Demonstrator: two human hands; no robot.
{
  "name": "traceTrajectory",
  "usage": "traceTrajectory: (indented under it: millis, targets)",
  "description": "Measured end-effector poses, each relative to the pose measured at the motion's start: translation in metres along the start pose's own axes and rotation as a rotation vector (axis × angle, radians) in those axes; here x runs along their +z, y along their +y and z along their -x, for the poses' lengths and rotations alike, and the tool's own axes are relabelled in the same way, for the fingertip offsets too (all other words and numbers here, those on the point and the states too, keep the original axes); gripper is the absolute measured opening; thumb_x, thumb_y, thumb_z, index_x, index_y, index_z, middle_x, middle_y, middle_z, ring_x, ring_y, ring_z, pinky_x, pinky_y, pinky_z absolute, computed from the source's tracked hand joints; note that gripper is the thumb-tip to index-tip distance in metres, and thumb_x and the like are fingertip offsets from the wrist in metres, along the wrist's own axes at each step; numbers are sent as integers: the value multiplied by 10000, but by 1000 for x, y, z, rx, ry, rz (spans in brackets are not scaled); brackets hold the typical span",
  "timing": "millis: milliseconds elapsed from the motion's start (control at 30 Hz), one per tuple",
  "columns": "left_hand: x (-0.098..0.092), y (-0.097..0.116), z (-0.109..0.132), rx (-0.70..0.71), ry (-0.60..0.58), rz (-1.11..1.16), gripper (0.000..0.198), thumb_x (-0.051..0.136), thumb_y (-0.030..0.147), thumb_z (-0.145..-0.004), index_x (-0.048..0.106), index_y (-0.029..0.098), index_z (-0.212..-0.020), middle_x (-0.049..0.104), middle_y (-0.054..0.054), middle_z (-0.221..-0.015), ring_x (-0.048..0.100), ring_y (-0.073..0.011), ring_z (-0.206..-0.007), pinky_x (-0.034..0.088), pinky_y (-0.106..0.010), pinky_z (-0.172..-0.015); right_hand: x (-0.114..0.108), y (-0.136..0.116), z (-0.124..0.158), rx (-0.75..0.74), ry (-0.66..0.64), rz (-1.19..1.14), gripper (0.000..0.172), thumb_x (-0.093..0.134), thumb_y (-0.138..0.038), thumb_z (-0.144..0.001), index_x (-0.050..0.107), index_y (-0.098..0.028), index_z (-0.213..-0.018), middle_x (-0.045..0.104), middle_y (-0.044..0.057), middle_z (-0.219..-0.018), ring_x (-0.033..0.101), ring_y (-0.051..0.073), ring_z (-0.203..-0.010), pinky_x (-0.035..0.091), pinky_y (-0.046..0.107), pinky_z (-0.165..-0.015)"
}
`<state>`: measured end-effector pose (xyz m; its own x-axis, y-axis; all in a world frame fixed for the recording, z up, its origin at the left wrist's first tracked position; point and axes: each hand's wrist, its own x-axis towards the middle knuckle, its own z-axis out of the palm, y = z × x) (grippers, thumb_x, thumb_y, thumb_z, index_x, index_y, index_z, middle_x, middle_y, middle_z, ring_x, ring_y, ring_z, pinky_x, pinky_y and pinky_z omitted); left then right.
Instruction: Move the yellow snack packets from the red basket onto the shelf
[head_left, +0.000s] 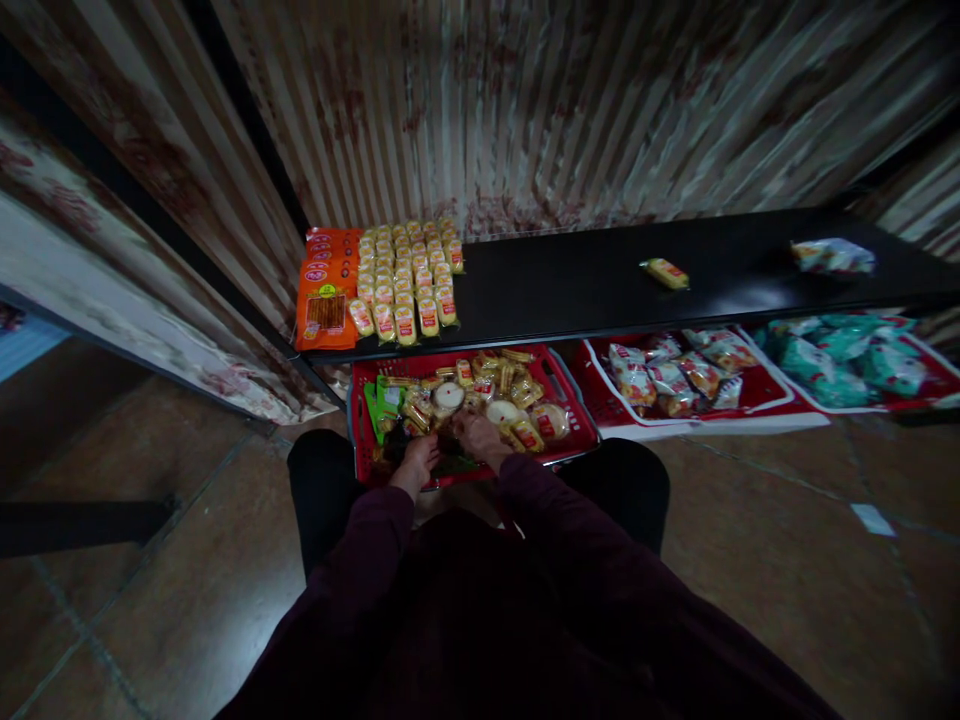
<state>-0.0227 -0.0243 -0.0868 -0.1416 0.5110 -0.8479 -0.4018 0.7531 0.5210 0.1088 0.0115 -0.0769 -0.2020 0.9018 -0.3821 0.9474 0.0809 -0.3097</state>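
Both hands are inside a red plastic basket (574, 400) of wrapped snacks, low in front of me between my knees. My left hand (421, 458) is near the front left, its fingers loosely bent and apart, and nothing shows in it. My right hand (476, 432) reaches in near the middle, fingers bent down and closed; what they grip is too dark to make out. Around the hands lie small yellow-wrapped snack packs (527, 435), two round white-topped containers, one a pale tub (449, 397), and a green packet (388, 402) at the left.
On the black shelf (555, 285) stand rows of yellow snack packs (405, 285) beside an orange bag (327, 290). One single pack (666, 273) and a crinkled bag (832, 256) lie farther right. Below are baskets of white-and-red bags (671, 380) and teal bags (814, 370).
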Motion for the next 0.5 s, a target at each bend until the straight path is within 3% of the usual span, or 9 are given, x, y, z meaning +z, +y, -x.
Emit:
traceTrajectory:
  millis: [133, 300, 500]
  targets:
    - [0, -1, 0, 37, -13, -10, 91, 646, 154, -707, 567, 177, -746, 602, -26, -780, 569, -131, -740, 490, -270, -737, 3, -8, 8, -27, -76, 64, 379, 535, -287, -860, 574, -150, -1211, 659, 170, -1150, 592, 276, -1111, 408, 363, -944]
    - [-1, -2, -6, 81, -38, 2, 187, 600, 105, -668, 610, 187, -836, 616, -7, -793, 564, -117, -715, 467, -252, -706, 2, -19, 8, 60, -118, 88, 399, 515, -383, -857, 571, -140, -1169, 653, 173, -1162, 586, 283, -1128, 412, 378, -938]
    - [-3, -3, -7, 118, -96, 25, 335, 596, 131, -647, 647, 187, -974, 671, -45, -932, 612, -152, -861, 450, -290, -797, 3, -29, 5, 125, -113, 119, 341, 434, -241, -886, 549, -118, -1182, 680, 190, -1086, 637, 271, -1046, 425, 375, -889]
